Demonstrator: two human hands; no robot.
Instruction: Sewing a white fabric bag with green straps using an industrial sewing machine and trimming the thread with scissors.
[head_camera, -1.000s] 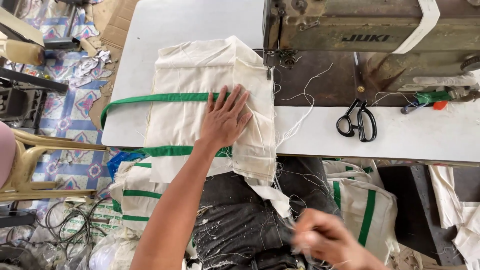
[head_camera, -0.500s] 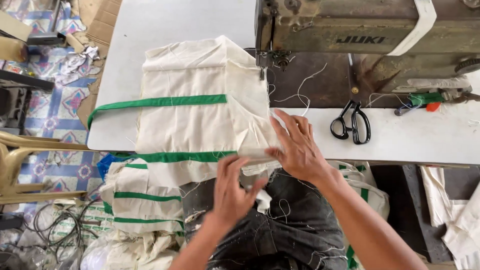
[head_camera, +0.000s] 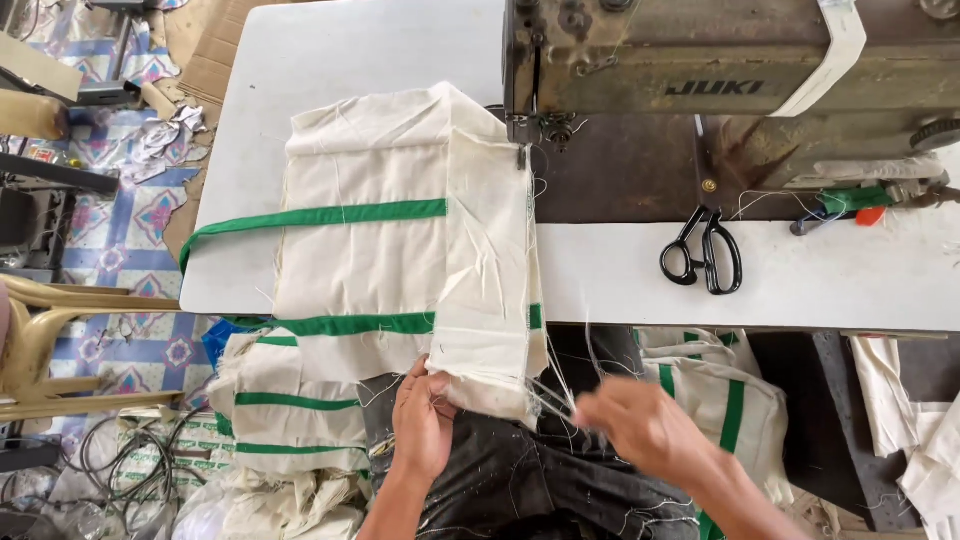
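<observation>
Left hand (head_camera: 425, 425) gripped the near edge of a cream cloth bag (head_camera: 400, 260), fingers pinched closed on the hanging corner of the folded panel just over the person's lap. Right hand (head_camera: 640, 430) was blurred beside that same corner, its fingers drawn together around loose threads (head_camera: 560, 385) that trailed from the bag's frayed edge; whether it truly pinched them could not be told for certain. The bag lay spread on the white tabletop (head_camera: 620, 270), with two green straps (head_camera: 330, 215) running across it and its near part draped over the table's front edge. Its far end reached up to the needle area of an old olive sewing machine (head_camera: 720, 70). Black scissors (head_camera: 703, 255) rested on the tabletop to the right of the bag, well apart from both hands. More cream bags with green bands (head_camera: 290, 420) were heaped on the floor below the left hand, and another such bag (head_camera: 720, 400) lay under the tabletop beyond the right hand. The person's dark trousers (head_camera: 520, 480), flecked with thread scraps, showed between the two hands.
</observation>
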